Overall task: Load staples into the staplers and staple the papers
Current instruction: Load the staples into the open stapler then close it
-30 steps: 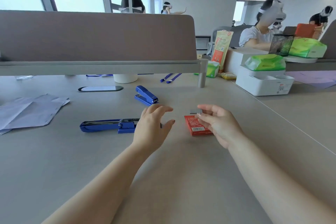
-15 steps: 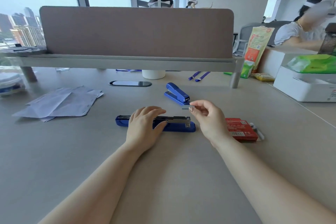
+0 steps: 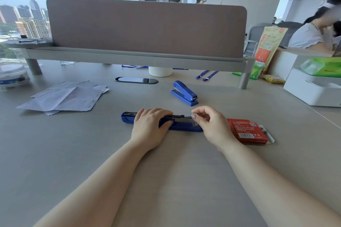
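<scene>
The right hand [image 3: 212, 127] is pinching a small strip of staples [image 3: 188, 116] between thumb and forefinger, its grip closed on the strip and holding it at the right end of the opened blue stapler [image 3: 181, 127]; whether the strip is already touching the metal channel cannot be told. The left hand [image 3: 150, 127] is lying palm-down across the middle of that stapler, fingers curled over its far edge and thumb against its near side, pressing it onto the desk [image 3: 166, 180]. Just right of the right hand, a red staple box [image 3: 246, 131] is lying flat. Beyond the hands, a second blue stapler [image 3: 184, 93], closed, is sitting on the desk. Well to the left, a loose pile of papers [image 3: 64, 97] is resting flat.
</scene>
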`<state>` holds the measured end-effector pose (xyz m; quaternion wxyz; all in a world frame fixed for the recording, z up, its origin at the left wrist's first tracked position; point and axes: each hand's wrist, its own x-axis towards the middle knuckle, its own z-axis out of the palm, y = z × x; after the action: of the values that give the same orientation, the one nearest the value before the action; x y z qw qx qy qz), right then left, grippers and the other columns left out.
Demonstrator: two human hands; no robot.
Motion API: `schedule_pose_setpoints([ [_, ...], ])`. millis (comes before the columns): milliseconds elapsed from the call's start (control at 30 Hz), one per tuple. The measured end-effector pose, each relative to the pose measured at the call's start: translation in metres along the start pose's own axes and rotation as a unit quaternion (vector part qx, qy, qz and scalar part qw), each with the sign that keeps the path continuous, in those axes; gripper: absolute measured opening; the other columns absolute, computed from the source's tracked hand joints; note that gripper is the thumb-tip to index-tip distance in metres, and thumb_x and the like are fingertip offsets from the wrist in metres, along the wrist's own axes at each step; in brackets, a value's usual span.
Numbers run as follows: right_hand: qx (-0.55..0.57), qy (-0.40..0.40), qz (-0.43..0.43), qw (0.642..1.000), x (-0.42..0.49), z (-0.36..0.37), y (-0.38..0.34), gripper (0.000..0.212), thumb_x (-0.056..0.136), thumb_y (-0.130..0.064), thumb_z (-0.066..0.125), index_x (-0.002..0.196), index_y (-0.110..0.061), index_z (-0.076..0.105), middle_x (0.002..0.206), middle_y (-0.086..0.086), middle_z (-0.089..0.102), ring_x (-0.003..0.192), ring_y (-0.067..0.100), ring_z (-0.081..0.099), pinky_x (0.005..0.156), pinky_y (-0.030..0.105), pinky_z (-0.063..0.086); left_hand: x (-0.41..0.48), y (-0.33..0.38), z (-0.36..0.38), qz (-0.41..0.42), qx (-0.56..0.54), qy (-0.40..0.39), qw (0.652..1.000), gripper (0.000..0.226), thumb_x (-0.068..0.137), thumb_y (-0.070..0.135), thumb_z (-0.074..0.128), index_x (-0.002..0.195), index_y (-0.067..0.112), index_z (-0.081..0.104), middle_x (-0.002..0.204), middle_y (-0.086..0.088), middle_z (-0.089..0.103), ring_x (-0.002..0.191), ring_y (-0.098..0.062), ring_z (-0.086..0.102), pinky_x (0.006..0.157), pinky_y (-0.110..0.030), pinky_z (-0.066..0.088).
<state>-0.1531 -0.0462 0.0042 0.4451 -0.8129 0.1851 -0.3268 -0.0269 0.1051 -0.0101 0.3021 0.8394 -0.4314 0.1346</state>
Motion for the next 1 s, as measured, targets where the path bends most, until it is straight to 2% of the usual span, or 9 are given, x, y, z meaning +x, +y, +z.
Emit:
schedule_pose_setpoints([
  [300, -0.050, -0.011, 0.006, 0.999, 0.0003, -0.0013, -0.0024, 0.010, 0.089, -0.019, 0.061, 0.098, -0.015, 0.065, 0.080, -0.006, 0.060, 0.066, 0.000, 0.054, 0.058, 0.002, 0.038, -0.0001, 0.0003, -0.0003, -0.004, -0.001, 0.000, 1.000, 0.025, 0.090, 0.041, 0.052, 0.113, 0.039, 0.060, 0.117, 0.015, 0.062, 0.114, -0.014, 0.051, 0.109, -0.042, 0.025],
  [433, -0.090, -0.004, -0.009, 0.996, 0.0013, -0.0025, 0.0023, 0.009, 0.088, -0.020, 0.062, 0.095, -0.018, 0.067, 0.089, -0.001, 0.064, 0.069, -0.003, 0.056, 0.060, 0.003, 0.039, -0.0002, 0.0004, -0.0005, -0.004, -0.001, 0.000, 1.000, 0.025, 0.090, 0.041, 0.052, 0.113, 0.039, 0.059, 0.117, 0.015, 0.062, 0.114, -0.014, 0.051, 0.109, -0.042, 0.025],
  [667, -0.034, -0.013, 0.011, 0.999, 0.0023, -0.0026, 0.0008, 0.009, 0.087, -0.016, 0.063, 0.095, -0.015, 0.068, 0.079, -0.006, 0.064, 0.069, 0.002, 0.056, 0.059, 0.005, 0.040, -0.0004, 0.0011, -0.0016, -0.006, -0.001, -0.002, 1.000, 0.025, 0.089, 0.040, 0.053, 0.114, 0.039, 0.059, 0.117, 0.015, 0.062, 0.113, -0.013, 0.051, 0.109, -0.041, 0.025],
  [833, -0.042, -0.025, 0.010, 0.999, 0.0016, -0.0032, -0.0016, 0.010, 0.088, -0.016, 0.062, 0.095, -0.016, 0.069, 0.075, -0.011, 0.063, 0.062, -0.008, 0.056, 0.058, 0.003, 0.040, -0.0009, 0.0026, -0.0032, -0.004, 0.002, -0.002, 1.000, 0.025, 0.090, 0.038, 0.053, 0.114, 0.038, 0.059, 0.117, 0.015, 0.062, 0.111, -0.014, 0.051, 0.108, -0.042, 0.028],
  [1000, -0.108, -0.019, -0.015, 0.994, 0.0010, -0.0014, -0.0013, 0.011, 0.089, -0.017, 0.061, 0.096, -0.017, 0.069, 0.090, -0.002, 0.067, 0.079, 0.011, 0.061, 0.062, 0.001, 0.038, -0.0005, 0.0040, -0.0037, -0.007, -0.001, -0.003, 1.000, 0.026, 0.089, 0.037, 0.054, 0.114, 0.039, 0.059, 0.118, 0.014, 0.062, 0.112, -0.015, 0.051, 0.107, -0.041, 0.028],
])
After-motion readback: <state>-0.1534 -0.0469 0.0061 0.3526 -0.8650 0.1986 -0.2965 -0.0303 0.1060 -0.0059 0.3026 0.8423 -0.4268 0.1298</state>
